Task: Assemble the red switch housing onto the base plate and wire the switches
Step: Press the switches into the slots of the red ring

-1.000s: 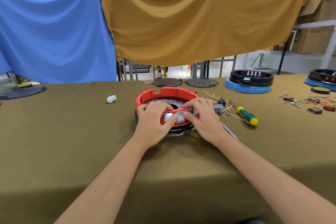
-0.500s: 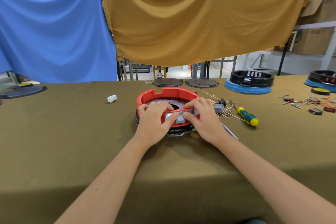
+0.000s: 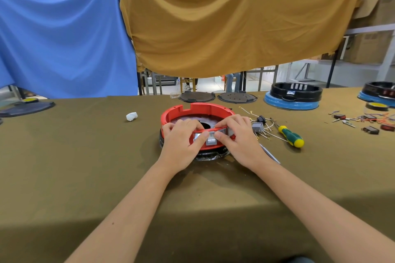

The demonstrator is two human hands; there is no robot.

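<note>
**benchguy:** ok so the red switch housing (image 3: 197,111) is sitting on the dark base plate (image 3: 210,155), right under both hands. Left hand (image 3: 181,145) is curled over the near rim with its thumb on the grey switch panel (image 3: 210,139). Right hand (image 3: 239,141) does the same from the other side, thumb tip touching the panel. Both are gripping, not spread.

**wirenut:** Risk imo: if one thumb pushes harder, the panel probably goes in crooked and jams. Is the ring seated all round?

**benchguy:** can't tell, the hands hide the near edge. Loose switch (image 3: 257,127) and wires (image 3: 266,132) are just beside the right hand's knuckles, screwdriver (image 3: 291,136) a bit further out.

**wirenut:** Then a slip that way could drag the wires off.
</note>
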